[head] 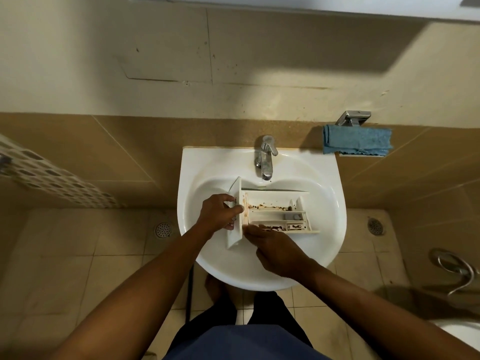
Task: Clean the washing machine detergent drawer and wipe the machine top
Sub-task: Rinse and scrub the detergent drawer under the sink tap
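Note:
A white detergent drawer [275,213] lies across the bowl of a white sink [330,203], its compartments facing up with dark brown grime along the dividers. My left hand [220,210] grips the drawer's front panel at its left end, fingers curled over the edge. My right hand [275,249] is at the drawer's near edge by the front panel, with the fingertips touching the rim; how the fingers lie underneath is hidden. The chrome tap [265,158] stands behind the drawer, and no water stream shows.
A folded blue cloth [357,140] hangs on a small shelf on the wall right of the sink. Floor drains [163,229] sit left and right of the sink on the tiled floor. A chrome hose [457,268] lies at the far right. My foot [218,289] stands under the sink.

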Motion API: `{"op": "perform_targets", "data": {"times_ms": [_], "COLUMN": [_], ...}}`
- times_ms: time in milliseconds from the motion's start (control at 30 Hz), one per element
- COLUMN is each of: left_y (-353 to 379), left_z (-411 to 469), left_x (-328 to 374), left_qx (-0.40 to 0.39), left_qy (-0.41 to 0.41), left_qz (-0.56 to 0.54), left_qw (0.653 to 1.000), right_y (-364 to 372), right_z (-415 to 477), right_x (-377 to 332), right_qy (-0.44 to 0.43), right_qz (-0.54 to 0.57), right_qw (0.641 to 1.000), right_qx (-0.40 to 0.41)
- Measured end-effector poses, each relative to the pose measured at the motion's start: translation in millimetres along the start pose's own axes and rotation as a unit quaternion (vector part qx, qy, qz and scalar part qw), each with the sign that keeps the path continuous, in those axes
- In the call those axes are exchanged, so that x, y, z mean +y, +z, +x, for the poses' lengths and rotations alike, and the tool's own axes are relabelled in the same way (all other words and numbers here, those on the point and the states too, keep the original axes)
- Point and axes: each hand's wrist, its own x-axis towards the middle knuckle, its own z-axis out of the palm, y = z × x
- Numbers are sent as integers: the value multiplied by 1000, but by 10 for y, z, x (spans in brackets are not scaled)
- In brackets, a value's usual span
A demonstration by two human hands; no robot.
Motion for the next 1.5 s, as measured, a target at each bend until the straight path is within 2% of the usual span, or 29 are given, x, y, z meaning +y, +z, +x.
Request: {"op": "perform_targets", "data": {"times_ms": [200,400,633,733,833,1000,1100,1233,1333,1500], "left_y": [-5,6,-4,3,-3,1,-4,-1,-7,0], "left_z": [-18,13,-30,-33,-31,-53,-68,-52,-40,-52], "left_x": [3,-32,23,33,7,11,26,14,0,-7], "left_qx": [7,1,7,9,6,9,14,14,9,15], "left_qy": [-3,8,-13,-3,6,0,-7,-4,-2,4], "left_qz": [-13,5,-22,-12,-7,-17,-25,-19,-15,-10], "left_qw": [1000,1000,1000,1000,1000,1000,1000,1000,1000,1000], "right_y": [1,27,-176,-62,27,-79,-176,-80,17,-21], "right_z": [498,58,771,452,15,534,768,328,-34,373], "right_x": [139,-51,245,104,-103,227,245,21,-61,172], "right_qy": [55,37,70,73,41,76,95,78,64,86], "right_qz": [-16,3,-10,-4,32,3,-5,-16,-1,-15], "right_qw": [998,999,997,997,999,996,995,996,997,995], "right_qx": [20,10,13,33,16,37,19,49,34,37]}}
